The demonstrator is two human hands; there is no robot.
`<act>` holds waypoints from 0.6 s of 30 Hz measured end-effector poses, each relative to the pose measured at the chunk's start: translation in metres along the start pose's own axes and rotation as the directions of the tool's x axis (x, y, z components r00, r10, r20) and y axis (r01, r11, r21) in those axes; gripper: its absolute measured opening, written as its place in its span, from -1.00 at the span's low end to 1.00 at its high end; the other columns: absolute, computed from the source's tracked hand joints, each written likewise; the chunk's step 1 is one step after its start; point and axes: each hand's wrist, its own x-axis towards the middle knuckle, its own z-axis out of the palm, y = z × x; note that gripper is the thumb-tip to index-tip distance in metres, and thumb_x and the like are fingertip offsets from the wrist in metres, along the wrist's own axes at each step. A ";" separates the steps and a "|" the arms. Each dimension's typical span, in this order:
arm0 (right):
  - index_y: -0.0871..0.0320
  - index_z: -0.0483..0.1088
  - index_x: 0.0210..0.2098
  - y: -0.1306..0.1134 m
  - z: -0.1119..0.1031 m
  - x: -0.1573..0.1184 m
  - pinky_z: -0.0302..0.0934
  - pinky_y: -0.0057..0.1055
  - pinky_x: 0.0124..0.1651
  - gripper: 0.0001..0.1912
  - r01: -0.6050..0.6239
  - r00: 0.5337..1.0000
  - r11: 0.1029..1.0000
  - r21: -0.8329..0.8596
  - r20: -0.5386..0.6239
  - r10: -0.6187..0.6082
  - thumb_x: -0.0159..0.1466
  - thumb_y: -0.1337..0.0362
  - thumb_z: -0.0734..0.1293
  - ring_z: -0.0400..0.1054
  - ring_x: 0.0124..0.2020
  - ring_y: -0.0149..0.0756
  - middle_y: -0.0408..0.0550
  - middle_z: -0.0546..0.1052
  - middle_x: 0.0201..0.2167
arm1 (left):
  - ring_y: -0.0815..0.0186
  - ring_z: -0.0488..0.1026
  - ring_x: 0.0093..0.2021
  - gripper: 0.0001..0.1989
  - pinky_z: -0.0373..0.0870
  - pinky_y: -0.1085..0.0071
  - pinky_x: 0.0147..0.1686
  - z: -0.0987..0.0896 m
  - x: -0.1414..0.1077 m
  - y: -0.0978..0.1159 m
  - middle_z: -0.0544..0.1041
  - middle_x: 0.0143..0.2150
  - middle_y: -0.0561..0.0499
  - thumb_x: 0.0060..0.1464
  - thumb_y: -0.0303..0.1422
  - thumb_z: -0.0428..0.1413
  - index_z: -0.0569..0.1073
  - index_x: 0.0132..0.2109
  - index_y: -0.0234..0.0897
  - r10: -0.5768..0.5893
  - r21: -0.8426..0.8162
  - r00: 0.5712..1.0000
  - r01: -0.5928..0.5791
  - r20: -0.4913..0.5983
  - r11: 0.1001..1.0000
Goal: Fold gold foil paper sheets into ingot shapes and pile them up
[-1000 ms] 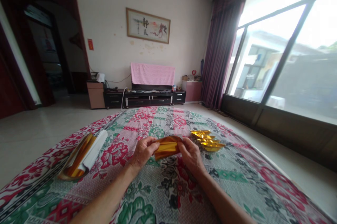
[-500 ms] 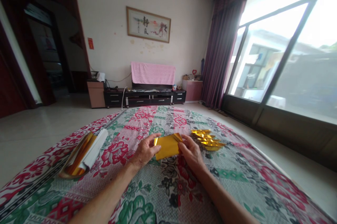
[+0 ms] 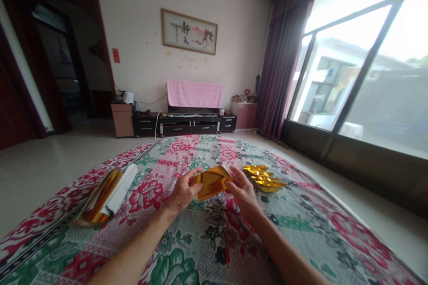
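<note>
Between my two hands a sheet of gold foil paper (image 3: 212, 183) is held above the flowered tablecloth. My left hand (image 3: 184, 189) pinches its left edge between thumb and fingers. At the other end, my right hand (image 3: 241, 187) grips the right edge, where the foil curls and a pale underside shows at the top corner. Just right of that hand lies a cluster of folded gold foil pieces (image 3: 265, 179), pointed at their ends. Off to the left, a loose roll of gold and white sheets (image 3: 105, 196) rests on the cloth.
The round table wears a red, green and grey tablecloth (image 3: 284, 249). Beyond it stand a low black cabinet (image 3: 190, 126) and a screen under a pink towel (image 3: 195, 93). A purple curtain (image 3: 277, 62) and large windows are on the right.
The gold foil sheet, flatter and facing me before, now bends and tilts, with its right side curling and its pale underside showing. Both hands stay nearly in place.
</note>
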 end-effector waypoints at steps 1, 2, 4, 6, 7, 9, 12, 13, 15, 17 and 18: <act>0.16 0.20 0.03 -0.002 0.002 -0.001 0.30 -0.36 -0.25 -0.40 0.002 1.000 0.999 0.041 0.008 -0.003 0.00 0.25 0.38 0.42 -0.31 -0.28 -0.04 0.53 -0.26 | 0.40 0.41 -0.45 -0.44 0.29 0.55 -0.50 0.001 -0.001 0.002 0.50 -0.38 0.07 -0.15 -0.32 0.16 0.35 0.07 -0.30 -0.019 -0.022 1.000 0.019 -0.002 1.000; 0.15 0.21 0.04 -0.004 0.005 -0.003 0.30 -0.35 -0.21 -0.39 0.013 1.000 0.997 0.075 0.015 -0.014 0.01 0.25 0.38 0.42 -0.27 -0.28 -0.03 0.52 -0.21 | 0.42 0.39 -0.47 -0.43 0.28 0.55 -0.51 0.002 -0.002 0.003 0.50 -0.38 0.07 -0.15 -0.31 0.17 0.34 0.07 -0.30 -0.039 -0.049 0.999 0.039 -0.003 0.998; 0.15 0.24 0.03 -0.005 0.012 -0.007 0.29 -0.32 -0.18 -0.43 0.037 0.997 0.994 0.098 0.059 -0.042 0.03 0.23 0.37 0.41 -0.26 -0.25 0.00 0.52 -0.20 | 0.45 0.36 -0.51 -0.40 0.26 0.55 -0.52 0.006 -0.004 0.005 0.49 -0.38 0.08 -0.16 -0.27 0.19 0.33 0.09 -0.29 -0.073 -0.112 0.997 0.073 -0.002 0.991; 0.18 0.34 -0.08 -0.002 0.019 -0.011 0.29 -0.35 -0.23 -0.56 0.051 0.992 0.996 0.067 0.116 -0.059 0.04 0.19 0.35 0.41 -0.25 -0.22 0.02 0.51 -0.21 | 0.47 0.36 -0.52 -0.36 0.25 0.56 -0.52 0.010 -0.005 0.006 0.48 -0.38 0.07 -0.18 -0.23 0.21 0.31 0.10 -0.28 -0.089 -0.164 0.996 0.089 0.011 0.982; 0.19 0.37 -0.13 0.000 0.022 -0.012 0.29 -0.37 -0.28 -0.61 0.049 0.991 0.998 0.050 0.120 -0.055 0.06 0.17 0.34 0.40 -0.28 -0.22 0.02 0.52 -0.24 | 0.46 0.37 -0.51 -0.35 0.25 0.56 -0.52 0.011 -0.006 0.006 0.48 -0.37 0.06 -0.18 -0.22 0.22 0.31 0.10 -0.28 -0.093 -0.177 0.995 0.096 0.028 0.980; 0.22 0.40 -0.22 0.005 0.026 -0.013 0.26 -0.41 -0.36 -0.67 0.052 0.993 0.999 -0.013 0.105 -0.051 0.09 0.15 0.30 0.39 -0.36 -0.25 0.00 0.53 -0.34 | 0.42 0.40 -0.46 -0.36 0.27 0.54 -0.49 0.013 -0.006 0.006 0.49 -0.32 0.04 -0.16 -0.21 0.20 0.29 0.11 -0.28 -0.086 -0.158 0.994 0.094 0.060 0.983; 0.23 0.41 -0.33 0.003 0.024 -0.011 0.20 -0.44 -0.44 -0.75 0.139 0.989 0.945 -0.294 0.002 -0.145 0.13 0.19 0.22 0.33 -0.47 -0.29 -0.06 0.49 -0.49 | 0.32 0.44 -0.27 -0.37 0.33 0.49 -0.38 0.011 -0.005 0.008 0.48 -0.17 -0.04 -0.12 -0.23 0.18 0.27 0.13 -0.28 0.023 0.014 1.000 -0.023 0.013 1.000; 0.22 0.41 -0.36 0.000 0.022 -0.010 0.19 -0.43 -0.43 -0.79 0.187 0.974 0.878 -0.441 -0.033 -0.224 0.13 0.24 0.21 0.32 -0.47 -0.29 -0.07 0.47 -0.51 | 0.27 0.43 -0.18 -0.36 0.35 0.46 -0.32 0.008 -0.005 0.009 0.46 -0.10 -0.07 -0.12 -0.24 0.18 0.25 0.14 -0.27 0.097 0.111 0.995 -0.094 -0.022 0.989; 0.18 0.42 -0.28 -0.009 0.015 -0.010 0.18 -0.40 -0.28 -0.79 0.311 0.913 0.615 -0.725 0.048 -0.404 0.15 0.34 0.19 0.32 -0.34 -0.27 -0.03 0.47 -0.35 | 0.18 0.37 -0.03 -0.32 0.37 0.35 -0.19 0.003 -0.007 0.011 0.35 0.08 -0.13 -0.12 -0.26 0.18 0.20 0.18 -0.22 0.277 0.335 0.959 -0.245 -0.051 0.910; 0.12 0.39 -0.19 -0.018 0.010 -0.011 0.14 -0.40 -0.18 -0.75 0.412 0.870 0.345 -0.843 0.251 -0.424 0.20 0.40 0.16 0.30 -0.25 -0.28 -0.02 0.44 -0.23 | 0.10 0.25 0.12 -0.30 0.30 0.22 0.00 -0.001 -0.010 0.013 0.22 0.20 -0.16 -0.09 -0.28 0.15 0.13 0.22 -0.22 0.471 0.517 0.882 -0.410 0.014 0.752; 0.11 0.39 -0.20 -0.021 0.008 -0.013 0.12 -0.41 -0.17 -0.77 0.431 0.860 0.232 -0.872 0.319 -0.398 0.23 0.40 0.16 0.29 -0.23 -0.28 -0.02 0.43 -0.22 | 0.07 0.18 0.17 -0.28 0.22 0.17 0.08 -0.002 -0.012 0.014 0.17 0.23 -0.17 -0.08 -0.30 0.14 0.10 0.23 -0.23 0.539 0.576 0.839 -0.478 0.077 0.663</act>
